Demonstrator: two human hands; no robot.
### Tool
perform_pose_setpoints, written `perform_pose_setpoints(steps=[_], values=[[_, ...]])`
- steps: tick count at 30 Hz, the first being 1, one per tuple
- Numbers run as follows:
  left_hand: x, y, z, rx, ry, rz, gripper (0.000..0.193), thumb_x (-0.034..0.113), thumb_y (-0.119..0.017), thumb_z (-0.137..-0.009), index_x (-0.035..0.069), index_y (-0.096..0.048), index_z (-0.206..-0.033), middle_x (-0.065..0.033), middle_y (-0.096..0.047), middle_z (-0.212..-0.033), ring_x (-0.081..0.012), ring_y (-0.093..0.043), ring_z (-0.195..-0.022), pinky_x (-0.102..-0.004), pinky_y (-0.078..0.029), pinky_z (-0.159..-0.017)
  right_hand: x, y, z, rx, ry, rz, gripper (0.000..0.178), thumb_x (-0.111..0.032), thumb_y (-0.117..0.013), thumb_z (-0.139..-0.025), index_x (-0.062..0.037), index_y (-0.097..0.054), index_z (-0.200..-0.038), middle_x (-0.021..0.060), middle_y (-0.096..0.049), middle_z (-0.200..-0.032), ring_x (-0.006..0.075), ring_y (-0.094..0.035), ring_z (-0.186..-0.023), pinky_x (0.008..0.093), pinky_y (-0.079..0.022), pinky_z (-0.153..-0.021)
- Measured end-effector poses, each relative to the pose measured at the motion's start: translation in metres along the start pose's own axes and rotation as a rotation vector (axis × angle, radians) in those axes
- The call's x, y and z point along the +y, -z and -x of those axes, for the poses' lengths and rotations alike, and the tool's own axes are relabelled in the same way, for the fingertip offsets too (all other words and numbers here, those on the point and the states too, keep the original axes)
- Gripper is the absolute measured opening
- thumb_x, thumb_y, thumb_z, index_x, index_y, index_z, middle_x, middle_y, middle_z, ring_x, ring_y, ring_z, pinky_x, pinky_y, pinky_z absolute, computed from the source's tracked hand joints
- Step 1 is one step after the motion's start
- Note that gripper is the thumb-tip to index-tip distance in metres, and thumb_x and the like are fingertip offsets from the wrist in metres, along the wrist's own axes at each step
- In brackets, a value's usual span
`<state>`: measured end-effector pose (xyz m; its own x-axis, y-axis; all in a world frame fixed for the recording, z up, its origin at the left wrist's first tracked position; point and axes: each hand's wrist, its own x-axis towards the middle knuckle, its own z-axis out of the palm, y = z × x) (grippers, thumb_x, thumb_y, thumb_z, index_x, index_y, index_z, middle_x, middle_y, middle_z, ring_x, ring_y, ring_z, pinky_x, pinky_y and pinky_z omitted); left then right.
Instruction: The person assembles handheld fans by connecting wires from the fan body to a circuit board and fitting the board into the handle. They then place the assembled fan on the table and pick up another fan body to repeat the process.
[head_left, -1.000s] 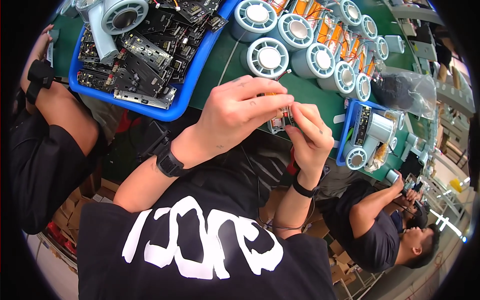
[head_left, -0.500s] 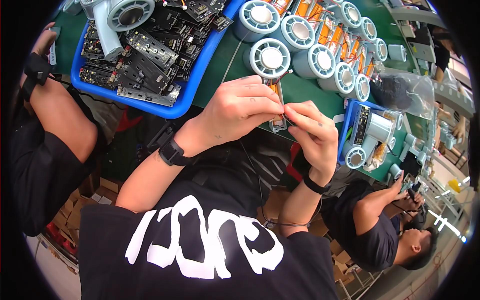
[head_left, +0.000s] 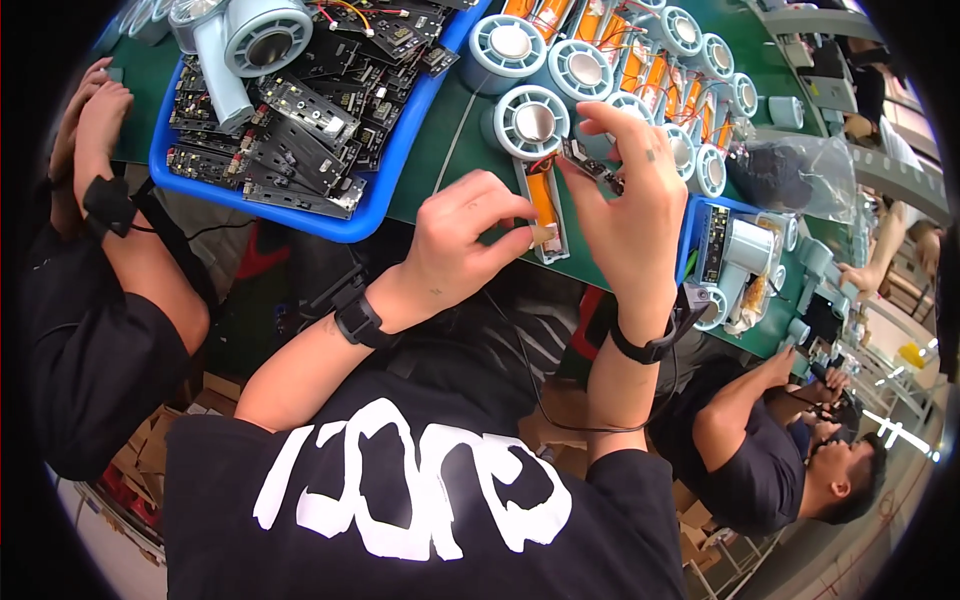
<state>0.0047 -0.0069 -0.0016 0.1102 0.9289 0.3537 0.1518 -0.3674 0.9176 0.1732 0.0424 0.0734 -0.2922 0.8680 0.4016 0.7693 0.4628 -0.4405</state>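
Note:
A light-blue handheld fan (head_left: 530, 122) lies at the table's front edge, its round head away from me. Its handle (head_left: 560, 232) is uncovered and shows an orange battery (head_left: 542, 195) inside. My left hand (head_left: 455, 235) has its fingers curled, with thumb and forefinger at the left wall of the handle near its lower end. Above and right of the handle, my right hand (head_left: 640, 190) pinches a small black circuit board (head_left: 592, 166) between thumb and fingers, tilted. Red and black wires show by the board and the fan's neck.
At left stands a blue tray (head_left: 345, 228) heaped with black circuit boards (head_left: 305, 150), a fan on top. More open fans (head_left: 680, 32) with orange batteries fill the far right of the green table. A smaller blue bin (head_left: 690, 245) stands right. People sit on both sides.
My right hand has moved up and opened away from my left, lifting the circuit board into view. My left hand has shifted slightly down and left, uncovering the battery and handle.

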Motion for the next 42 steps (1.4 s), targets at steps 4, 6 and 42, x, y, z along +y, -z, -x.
perform_pose_setpoints(steps=[4, 6, 42], values=[[-0.003, 0.000, 0.000, -0.072, -0.087, -0.026, 0.019, -0.004, -0.074, -0.078, 0.000, -0.072, -0.096, -0.0068, -0.063, -0.081, -0.0155, -0.061, -0.064, -0.0277, -0.048, -0.056, 0.007, -0.002, 0.008, -0.061, -0.061, -0.053, 0.037, 0.005, -0.071, -0.077, -0.0065, -0.067, -0.111, 0.0072, -0.068, -0.094, 0.0205, -0.064, -0.076, 0.0299, -0.052, -0.071], [0.002, -0.002, -0.002, -0.065, -0.055, -0.018, 0.018, -0.005, -0.073, -0.079, 0.000, -0.072, -0.096, -0.0067, -0.063, -0.079, -0.0162, -0.060, -0.062, -0.0283, -0.049, -0.056, 0.003, 0.000, 0.010, -0.080, -0.111, -0.080, 0.035, 0.005, -0.071, -0.078, -0.0059, -0.067, -0.111, 0.0062, -0.069, -0.093, 0.0182, -0.065, -0.078, 0.0288, -0.052, -0.071], [-0.008, -0.016, -0.018, 0.006, -0.314, -0.182, 0.026, -0.007, -0.077, -0.076, 0.006, -0.073, -0.097, -0.0045, -0.064, -0.068, -0.0182, -0.054, -0.051, -0.0305, -0.042, -0.047, -0.009, -0.015, 0.094, 0.112, -0.602, -0.722, 0.036, 0.004, -0.065, -0.093, -0.0014, -0.068, -0.128, 0.0057, -0.066, -0.103, 0.0106, -0.060, -0.084, 0.0248, -0.049, -0.073]])
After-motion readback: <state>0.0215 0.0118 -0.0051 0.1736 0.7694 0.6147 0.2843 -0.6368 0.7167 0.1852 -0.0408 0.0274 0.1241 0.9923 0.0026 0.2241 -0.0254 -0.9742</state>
